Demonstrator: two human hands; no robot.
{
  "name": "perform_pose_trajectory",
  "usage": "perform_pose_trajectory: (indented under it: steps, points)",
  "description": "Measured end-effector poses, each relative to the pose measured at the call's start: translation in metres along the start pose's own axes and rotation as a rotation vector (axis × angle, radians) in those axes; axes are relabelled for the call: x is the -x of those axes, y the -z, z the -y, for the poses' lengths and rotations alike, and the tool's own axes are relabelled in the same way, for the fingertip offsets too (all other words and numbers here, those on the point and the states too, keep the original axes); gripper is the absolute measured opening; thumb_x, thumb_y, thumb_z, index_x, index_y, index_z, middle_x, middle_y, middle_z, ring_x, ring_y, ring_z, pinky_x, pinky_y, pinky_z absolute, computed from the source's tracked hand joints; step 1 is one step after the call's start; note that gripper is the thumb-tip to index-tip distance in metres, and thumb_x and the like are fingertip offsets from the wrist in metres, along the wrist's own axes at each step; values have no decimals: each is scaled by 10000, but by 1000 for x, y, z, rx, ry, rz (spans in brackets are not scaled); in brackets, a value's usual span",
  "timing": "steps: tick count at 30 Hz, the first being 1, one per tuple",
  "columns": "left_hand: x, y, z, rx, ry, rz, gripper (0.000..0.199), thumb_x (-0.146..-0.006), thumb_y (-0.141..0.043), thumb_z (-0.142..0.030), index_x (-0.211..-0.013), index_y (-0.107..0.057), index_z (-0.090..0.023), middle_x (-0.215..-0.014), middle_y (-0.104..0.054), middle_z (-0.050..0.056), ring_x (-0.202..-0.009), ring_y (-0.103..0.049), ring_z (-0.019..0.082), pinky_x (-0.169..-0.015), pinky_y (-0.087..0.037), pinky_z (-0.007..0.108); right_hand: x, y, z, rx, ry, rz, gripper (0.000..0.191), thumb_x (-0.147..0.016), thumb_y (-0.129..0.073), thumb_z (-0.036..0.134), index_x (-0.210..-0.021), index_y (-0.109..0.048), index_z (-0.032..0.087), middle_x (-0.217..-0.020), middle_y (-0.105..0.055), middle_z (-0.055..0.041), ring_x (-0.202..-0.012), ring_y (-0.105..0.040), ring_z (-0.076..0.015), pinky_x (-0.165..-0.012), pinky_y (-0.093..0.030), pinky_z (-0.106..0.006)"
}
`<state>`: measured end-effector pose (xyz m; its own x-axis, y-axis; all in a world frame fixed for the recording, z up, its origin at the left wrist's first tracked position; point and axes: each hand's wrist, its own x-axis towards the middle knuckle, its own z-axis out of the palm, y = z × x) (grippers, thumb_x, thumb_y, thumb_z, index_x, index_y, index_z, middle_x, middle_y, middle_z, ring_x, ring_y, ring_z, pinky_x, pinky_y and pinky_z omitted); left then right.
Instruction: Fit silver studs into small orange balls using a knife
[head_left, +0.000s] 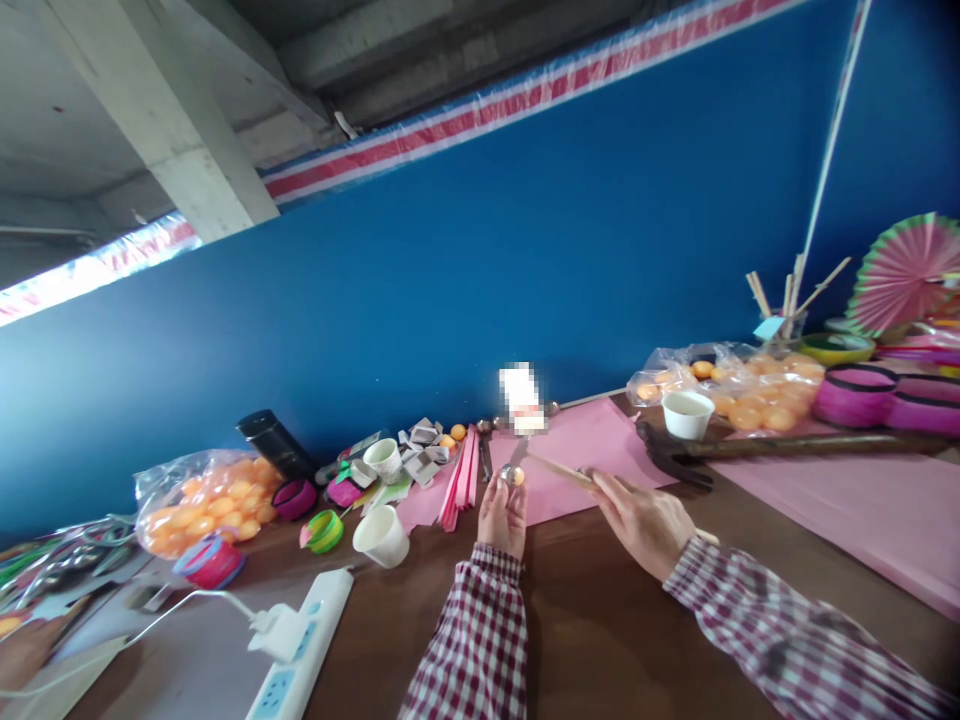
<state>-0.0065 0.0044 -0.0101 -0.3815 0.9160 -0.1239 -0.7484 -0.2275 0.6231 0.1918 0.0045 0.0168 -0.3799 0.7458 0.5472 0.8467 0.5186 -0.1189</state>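
Note:
My left hand point(502, 515) is closed around the bowl end of what looks like a shiny metal spoon point(512, 474), its handle pointing away from me. An orange patch shows on the bowl; whether it is a reflection or something lying in it, I cannot tell. In my right hand point(645, 515) is a thin wooden stick point(559, 468). The stick's far tip points left, close to the spoon, and its other end shows past my wrist. Both hands are over the front of a pink paper sheet point(600, 440).
Orange balls fill plastic bags at left point(217, 505) and right point(765, 390). A white paper cup point(381, 537) and a power strip point(326, 610) are left of me. A hammer-like tool point(750, 447) lies right, by a white bowl point(687, 415). Another person's hand point(26, 655) shows far left.

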Motion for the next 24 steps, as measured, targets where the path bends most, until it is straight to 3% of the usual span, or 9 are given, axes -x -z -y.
perform_pose_trajectory:
  steps: [15,24]
  points:
    - [2,0,-1,-69,-69,-29,247,-702,-575,-38,-921,-600,-148,-895,-641,65,-786,-631,125,-800,-482,269,1,-2,2,18,19,28,314,-878,-305,344,-1135,-473,279,-850,-664,-5,-526,-585,-109,-420,-289,-216]
    - [0,1,2,-114,-132,-12,276,-675,-621,-74,-931,-604,-175,-1019,-609,71,-879,-606,143,-848,-455,290,0,4,-1,-16,-21,-13,334,-885,-285,371,-1147,-467,269,-891,-652,-4,-603,-600,-114,-465,-328,-216]
